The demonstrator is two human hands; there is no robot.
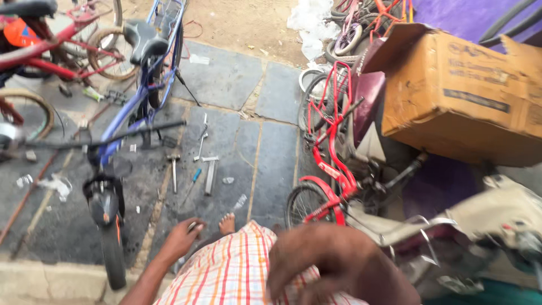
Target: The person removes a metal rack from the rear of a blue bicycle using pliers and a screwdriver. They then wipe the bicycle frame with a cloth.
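Rough matt stone floor slabs (226,79), dull metal hammer (174,164), glossy painted metal red bicycle frame (330,147), creased matt cardboard box (463,96), woven checked cloth (237,277), smooth black plastic saddle (144,36)

A large brown cardboard box (463,93) with dark printed panels rests tilted at upper right.

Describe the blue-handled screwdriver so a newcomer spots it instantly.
Start at the blue bicycle standing on the grey stone floor. Just right of it, a few tools lie scattered; the screwdriver lies between the hammer and a metal bar. It alone has a blue handle.
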